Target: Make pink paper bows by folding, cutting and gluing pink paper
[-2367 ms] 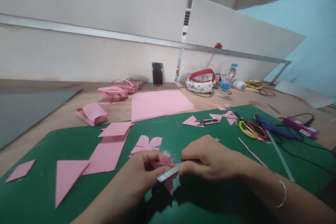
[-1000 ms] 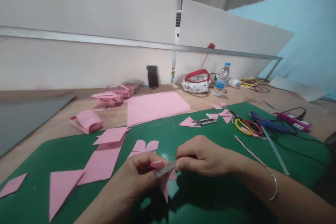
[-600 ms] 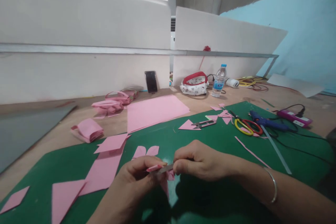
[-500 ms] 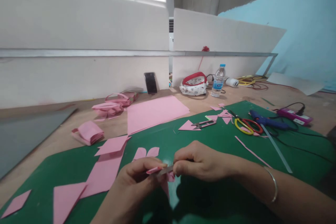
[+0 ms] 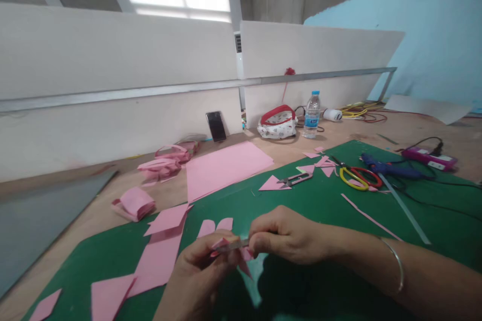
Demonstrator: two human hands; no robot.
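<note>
My left hand is closed on a small pink paper piece, whose ends poke out between and below the fingers. In my right hand, pinched between thumb and curled fingers, is a thin flat metal tool; its kind I cannot make out. Its strip lies across the pink piece at my left fingertips and touches it. Rounded pink petal shapes lie on the green cutting mat just behind my left hand. Folded pink sheets lie to its left.
Thread snips, scissors and a blue glue gun lie on the mat's right side, with cords trailing. Behind are pink sheets, folded pink bundles, a phone, a pouch and a water bottle.
The view has tilted and shifted slightly. The metal strip lies flatter across the pink piece, and the piece's hanging end has swung to the right. Both hands keep their grip.
</note>
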